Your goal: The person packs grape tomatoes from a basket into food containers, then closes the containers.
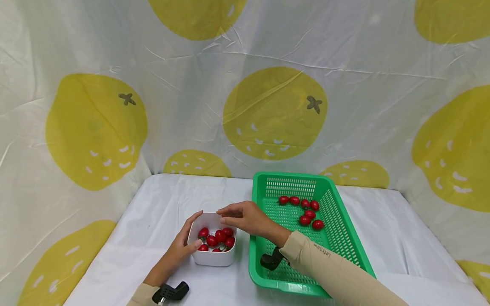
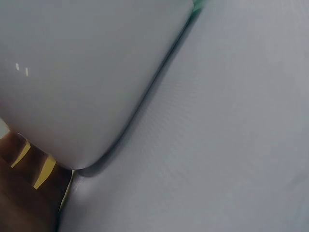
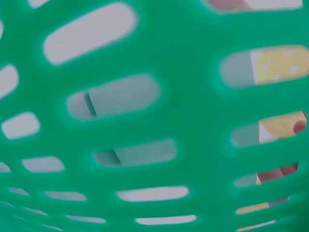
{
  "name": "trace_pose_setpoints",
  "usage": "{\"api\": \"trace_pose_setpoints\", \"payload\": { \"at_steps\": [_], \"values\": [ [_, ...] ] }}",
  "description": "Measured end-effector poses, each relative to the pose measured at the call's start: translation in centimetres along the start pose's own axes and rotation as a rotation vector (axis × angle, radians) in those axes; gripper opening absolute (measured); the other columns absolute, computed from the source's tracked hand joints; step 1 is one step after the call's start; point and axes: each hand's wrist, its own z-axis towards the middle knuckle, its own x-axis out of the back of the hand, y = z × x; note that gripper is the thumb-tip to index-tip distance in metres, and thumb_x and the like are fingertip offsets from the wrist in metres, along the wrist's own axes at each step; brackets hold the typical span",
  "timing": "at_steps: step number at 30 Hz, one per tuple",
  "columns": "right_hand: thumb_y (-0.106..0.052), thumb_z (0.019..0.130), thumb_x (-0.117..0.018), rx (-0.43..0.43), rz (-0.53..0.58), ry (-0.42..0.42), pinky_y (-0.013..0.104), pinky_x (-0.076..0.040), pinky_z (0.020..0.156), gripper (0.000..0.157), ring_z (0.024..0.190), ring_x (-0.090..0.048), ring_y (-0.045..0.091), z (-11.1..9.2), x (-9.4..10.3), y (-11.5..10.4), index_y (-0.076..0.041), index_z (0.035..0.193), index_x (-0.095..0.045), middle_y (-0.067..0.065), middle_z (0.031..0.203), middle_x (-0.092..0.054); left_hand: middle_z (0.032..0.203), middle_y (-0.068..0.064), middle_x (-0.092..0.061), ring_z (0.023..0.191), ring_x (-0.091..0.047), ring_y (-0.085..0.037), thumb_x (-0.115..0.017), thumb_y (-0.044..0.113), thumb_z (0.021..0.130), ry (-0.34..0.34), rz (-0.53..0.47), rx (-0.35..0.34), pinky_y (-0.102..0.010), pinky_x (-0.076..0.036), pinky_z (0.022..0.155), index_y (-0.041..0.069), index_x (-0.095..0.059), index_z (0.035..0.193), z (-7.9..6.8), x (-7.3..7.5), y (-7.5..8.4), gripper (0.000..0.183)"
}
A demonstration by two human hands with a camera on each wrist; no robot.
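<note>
A white square box (image 1: 214, 259) holds several small red tomatoes (image 1: 220, 236). My left hand (image 1: 180, 246) grips its left side, thumb over the near rim and fingers along the outer wall; the left wrist view shows these fingers (image 2: 30, 166) under the pale wall of the box (image 2: 91, 82). My right hand (image 1: 249, 217) is over the box's right back rim, its fingers reaching out and slightly bent above the tomatoes, with nothing visible between fingertips and thumb. Its forearm crosses the green basket (image 1: 254, 259), where several more tomatoes (image 1: 305, 220) lie toward the back.
The basket's slotted green wall (image 3: 188, 106) fills the right wrist view, the box showing through its holes. A white cloth (image 1: 160, 208) covers the table, and a lemon-print curtain (image 1: 183, 106) hangs behind and on both sides.
</note>
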Motion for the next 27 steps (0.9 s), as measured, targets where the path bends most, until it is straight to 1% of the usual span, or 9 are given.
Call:
{"api": "trace_pose_setpoints", "payload": {
  "at_steps": [5, 11, 15, 20, 27],
  "values": [
    [-0.021, 0.09, -0.068, 0.004, 0.023, -0.006, 0.022, -0.052, 0.083, 0.03, 0.098, -0.067, 0.008, -0.16, 0.02, 0.1, -0.007, 0.117, -0.07, 0.01, 0.115, -0.069, 0.155, -0.008, -0.023, 0.14, -0.018, -0.037, -0.053, 0.011, 0.088, 0.002, 0.005, -0.001, -0.075, -0.011, 0.103, 0.022, -0.022, 0.153, -0.01, -0.12, 0.03, 0.073],
    [-0.024, 0.09, -0.069, -0.007, 0.03, -0.013, 0.02, -0.052, 0.081, 0.027, 0.094, -0.066, 0.003, -0.56, -0.05, 0.03, -0.014, 0.116, -0.072, 0.008, 0.114, -0.07, 0.155, -0.007, -0.024, 0.14, -0.017, -0.037, -0.054, 0.012, 0.087, 0.01, 0.012, 0.004, -0.076, -0.01, 0.102, 0.023, -0.022, 0.153, -0.02, -0.36, 0.06, 0.074],
    [-0.024, 0.09, -0.069, 0.0, 0.031, -0.018, 0.021, -0.052, 0.081, 0.028, 0.094, -0.066, 0.003, -0.69, -0.02, -0.09, -0.013, 0.116, -0.071, 0.008, 0.113, -0.07, 0.155, -0.006, -0.023, 0.14, -0.017, -0.036, -0.053, 0.013, 0.088, 0.007, 0.005, 0.008, -0.076, -0.011, 0.102, 0.023, -0.021, 0.153, -0.03, -0.39, 0.08, 0.074],
    [-0.025, 0.09, -0.069, 0.0, 0.033, -0.018, 0.021, -0.052, 0.081, 0.028, 0.094, -0.066, 0.003, -0.69, -0.01, -0.06, -0.013, 0.116, -0.072, 0.008, 0.113, -0.07, 0.156, -0.006, -0.023, 0.14, -0.017, -0.036, -0.053, 0.013, 0.088, 0.005, 0.001, 0.014, -0.076, -0.011, 0.102, 0.019, -0.02, 0.154, -0.06, -0.45, 0.18, 0.074],
    [-0.021, 0.09, -0.068, 0.013, 0.045, -0.012, 0.022, -0.053, 0.082, 0.026, 0.096, -0.066, 0.005, -0.55, 0.29, -0.08, -0.013, 0.115, -0.071, 0.01, 0.114, -0.069, 0.154, -0.005, -0.026, 0.139, -0.02, -0.035, -0.053, 0.013, 0.088, 0.012, -0.001, 0.025, -0.074, -0.014, 0.103, 0.023, -0.022, 0.153, -0.1, -0.53, 0.16, 0.073]
  ]
}}
